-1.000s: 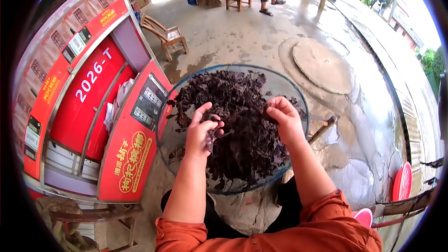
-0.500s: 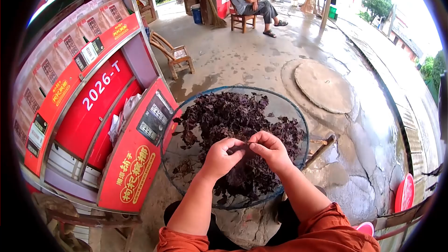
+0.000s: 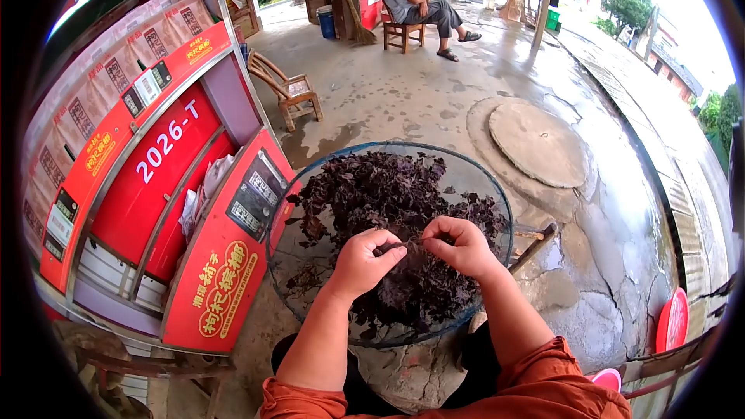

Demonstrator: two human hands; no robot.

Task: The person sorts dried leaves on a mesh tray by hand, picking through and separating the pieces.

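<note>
Dark purple, crinkled leaves that look like perilla (image 3: 372, 186) are heaped on a round mesh tray with a blue rim (image 3: 506, 186). Over the near part of the heap, my left hand (image 3: 365, 264) is closed, with a dark perilla leaf (image 3: 386, 247) between thumb and fingers. My right hand (image 3: 462, 248) is just beside it, thumb and forefinger pinched together on what looks like a thin stem (image 3: 420, 241). A small gap separates the hands. Some thin, brownish bits (image 3: 305, 279) lie at the tray's left side.
On the left stands a red display cabinet (image 3: 225, 264) close to the tray. A low bamboo chair (image 3: 295, 97) is behind it. One person (image 3: 423, 12) sits farther back. A round concrete cover (image 3: 539, 143) lies on the right, and a pink basin (image 3: 673, 320) is at the lower right.
My hands have moved apart slightly; the right one shifted right and the left turned a little. A thin strand now shows between them. The leaf heap looks the same.
</note>
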